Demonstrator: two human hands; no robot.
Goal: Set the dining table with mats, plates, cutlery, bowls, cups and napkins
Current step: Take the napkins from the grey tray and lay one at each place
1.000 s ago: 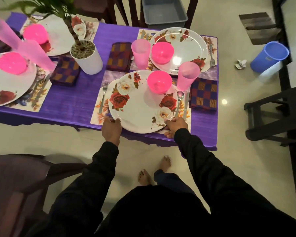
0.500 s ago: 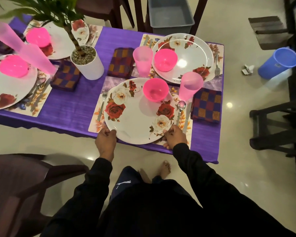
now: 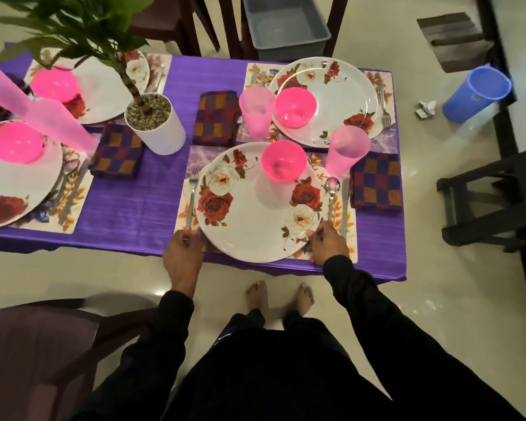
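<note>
My left hand (image 3: 182, 253) pinches the steel fork (image 3: 191, 202), my right hand (image 3: 328, 243) the spoon (image 3: 331, 196), beside the slick, stiff, light-looking rose-print plate (image 3: 255, 208), best gripped by handle ends.

A violet striped cloth covers the worktop (image 3: 128, 208). The round white plate (image 3: 255, 220) nearest carries red and cream roses with olive leaves, and the bright pink plastic bowl (image 3: 283, 161) on it matches the paler pink translucent cup (image 3: 345, 151). The folded napkin (image 3: 375, 182) is checked in purple, blue and orange. The placemat (image 3: 345, 220) shows orange leaves on white. The cylindrical plant pot (image 3: 161, 132) is white; the tumbler on the floor (image 3: 475, 94) is blue.
</note>
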